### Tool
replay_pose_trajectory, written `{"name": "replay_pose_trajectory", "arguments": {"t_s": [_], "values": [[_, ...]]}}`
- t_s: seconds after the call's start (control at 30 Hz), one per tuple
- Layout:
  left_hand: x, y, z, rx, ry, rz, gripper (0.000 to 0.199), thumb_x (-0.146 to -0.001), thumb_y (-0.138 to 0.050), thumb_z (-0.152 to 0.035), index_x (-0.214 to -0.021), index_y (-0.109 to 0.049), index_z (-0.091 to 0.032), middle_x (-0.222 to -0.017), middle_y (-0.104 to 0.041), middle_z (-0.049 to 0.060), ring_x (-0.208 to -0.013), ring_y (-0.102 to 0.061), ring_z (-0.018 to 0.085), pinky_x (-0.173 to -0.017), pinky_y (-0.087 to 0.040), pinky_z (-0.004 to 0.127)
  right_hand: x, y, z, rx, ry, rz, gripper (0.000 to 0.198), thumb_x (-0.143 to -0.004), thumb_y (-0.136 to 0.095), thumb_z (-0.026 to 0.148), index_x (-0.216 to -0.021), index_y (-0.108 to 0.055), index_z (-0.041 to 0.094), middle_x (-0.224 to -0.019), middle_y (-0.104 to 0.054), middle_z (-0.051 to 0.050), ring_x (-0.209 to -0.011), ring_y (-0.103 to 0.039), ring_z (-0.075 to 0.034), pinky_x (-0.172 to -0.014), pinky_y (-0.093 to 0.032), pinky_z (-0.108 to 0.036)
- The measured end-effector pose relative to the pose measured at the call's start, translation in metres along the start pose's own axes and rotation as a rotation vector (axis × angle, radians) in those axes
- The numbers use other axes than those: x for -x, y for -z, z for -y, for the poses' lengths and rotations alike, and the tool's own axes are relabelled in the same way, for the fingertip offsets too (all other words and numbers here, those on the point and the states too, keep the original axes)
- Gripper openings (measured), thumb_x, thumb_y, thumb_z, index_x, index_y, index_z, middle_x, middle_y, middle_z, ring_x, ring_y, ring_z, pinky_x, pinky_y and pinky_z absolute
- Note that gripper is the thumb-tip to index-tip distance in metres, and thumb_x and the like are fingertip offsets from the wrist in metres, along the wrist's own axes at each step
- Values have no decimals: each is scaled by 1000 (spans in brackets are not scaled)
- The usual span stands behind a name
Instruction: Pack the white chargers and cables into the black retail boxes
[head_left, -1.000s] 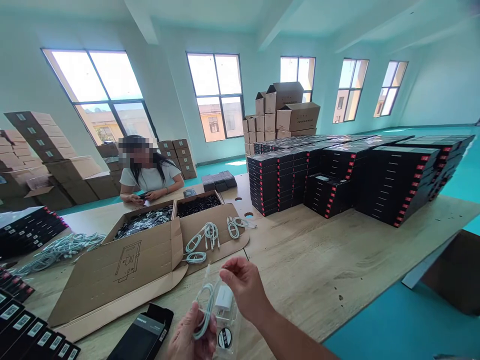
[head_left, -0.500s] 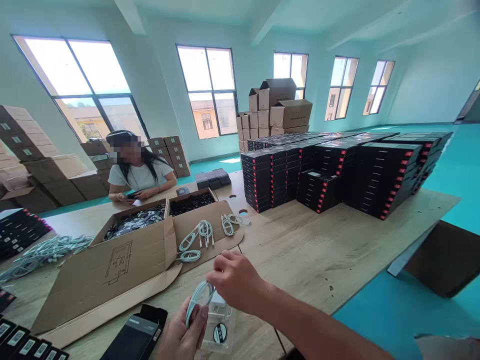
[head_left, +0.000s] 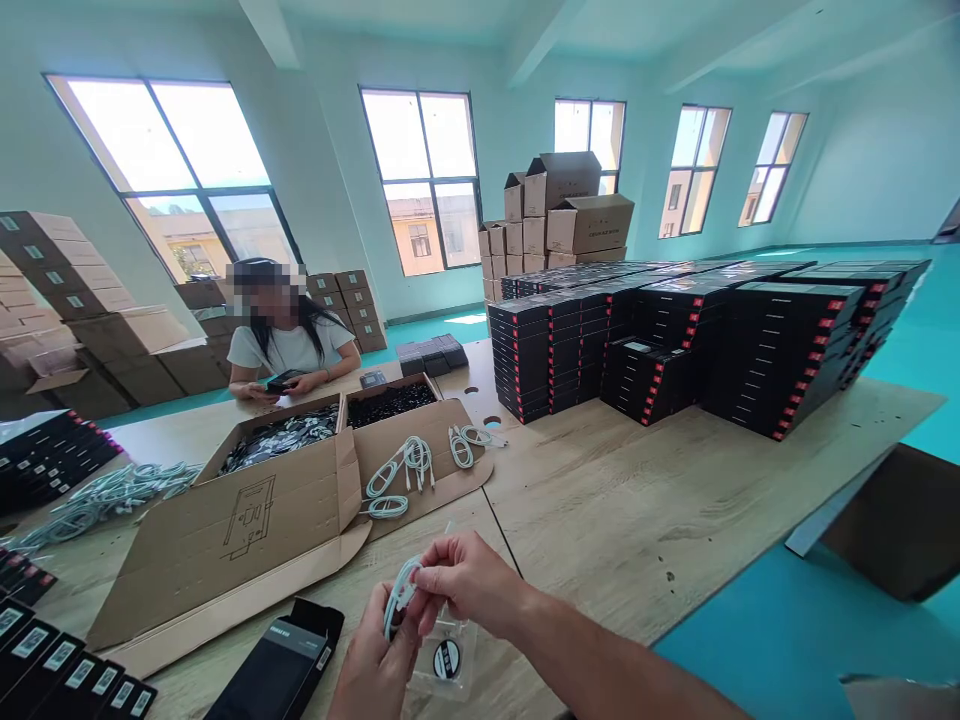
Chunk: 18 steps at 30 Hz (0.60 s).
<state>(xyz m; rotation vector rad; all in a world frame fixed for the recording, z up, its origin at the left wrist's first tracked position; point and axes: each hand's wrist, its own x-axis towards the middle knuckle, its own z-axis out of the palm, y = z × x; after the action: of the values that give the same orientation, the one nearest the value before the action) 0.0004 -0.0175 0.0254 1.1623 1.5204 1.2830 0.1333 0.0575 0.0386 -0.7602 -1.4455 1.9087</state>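
Note:
A coiled white cable (head_left: 400,597) is gripped in my left hand (head_left: 379,655) near the bottom middle. My right hand (head_left: 469,580) pinches the same coil from the right, its fingertips meeting those of the left. A short white end sticks up above the right knuckles. Under both hands lies a clear plastic tray (head_left: 469,672) holding a round black-and-white item (head_left: 446,659); the hands partly cover it. To the left rests a black box (head_left: 277,665) with its end flap open. More white cables (head_left: 412,460) lie coiled on a cardboard flap beyond my hands.
An opened carton (head_left: 225,560) holds many small dark parts in two sections. White cables are heaped (head_left: 127,495) at left. Tall stacks of black boxes (head_left: 555,360) stand across the table. A co-worker (head_left: 292,340) sits opposite, holding a dark item. Black boxes (head_left: 67,660) line the near left.
My right hand has come down and now pinches the coil with its thumb and fingers, nearer the left hand. The camera view has shifted slightly left.

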Motion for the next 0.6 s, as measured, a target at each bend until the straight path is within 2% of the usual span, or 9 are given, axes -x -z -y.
{"name": "replay_pose_trajectory", "arguments": {"t_s": [0.07,0.17,0.23,0.3,0.37,0.4,0.47,0.53,0.6], "values": [[1,1,-1,25,55,32,47,-71,-77,-67,-81,-65,-22,-63,-54,-4,-57,-46,12,-51,-41,22,3,-2,-1,151,96,-107,16,-77,-66,33,-75,-67,18,-67,-67,0,-53,-57,-13,-56,-42,-24],[5,1,-4,230,158,-38,51,-66,-83,-64,-86,-63,-21,-66,-57,-5,-59,-50,10,-54,-43,20,10,-5,0,439,309,-420,18,-70,-76,25,-87,-74,22,-69,-63,3,-62,-53,-13,-65,-43,-26],[6,-2,-5,365,179,-35,51,-63,-87,-61,-80,-61,-20,-65,-59,-5,-53,-47,8,-50,-40,19,11,-5,-1,346,340,-534,31,-66,-80,27,-96,-71,22,-75,-62,3,-69,-55,-15,-69,-45,-27],[8,-8,-4,428,179,37,50,-64,-86,-60,-73,-58,-19,-60,-57,-5,-45,-40,5,-44,-32,18,10,-5,-5,37,270,-463,48,-65,-85,36,-106,-67,21,-92,-67,-1,-80,-62,-17,-73,-49,-28],[9,-17,-1,444,205,110,53,-63,-85,-64,-68,-57,-19,-56,-55,-5,-40,-36,4,-40,-27,18,5,-7,-9,-265,162,-262,61,-63,-87,46,-114,-65,20,-109,-70,-7,-90,-67,-20,-76,-52,-30],[10,-21,1,442,222,125,54,-63,-84,-65,-68,-56,-19,-54,-54,-5,-39,-36,4,-39,-25,18,2,-9,-10,-362,111,-161,63,-63,-87,50,-113,-65,19,-110,-72,-9,-90,-68,-20,-75,-52,-30],[10,-26,4,415,240,130,55,-65,-81,-69,-72,-58,-20,-53,-54,-5,-38,-36,4,-38,-24,19,-4,-12,-10,-474,67,-72,59,-64,-86,57,-104,-68,17,-94,-77,-9,-78,-71,-20,-67,-52,-29],[6,-22,6,329,206,146,55,-71,-73,-73,-82,-60,-21,-55,-56,-4,-38,-39,6,-39,-23,20,-10,-11,-7,-539,107,-121,55,-63,-84,62,-92,-68,17,-66,-73,-2,-59,-68,-18,-61,-51,-29],[-1,-8,8,135,122,153,57,-75,-64,-77,-88,-60,-22,-59,-59,-3,-41,-43,9,-40,-26,22,-14,-7,-3,-584,168,-202,55,-63,-83,67,-82,-67,17,-46,-60,5,-42,-58,-13,-60,-52,-30]]}}
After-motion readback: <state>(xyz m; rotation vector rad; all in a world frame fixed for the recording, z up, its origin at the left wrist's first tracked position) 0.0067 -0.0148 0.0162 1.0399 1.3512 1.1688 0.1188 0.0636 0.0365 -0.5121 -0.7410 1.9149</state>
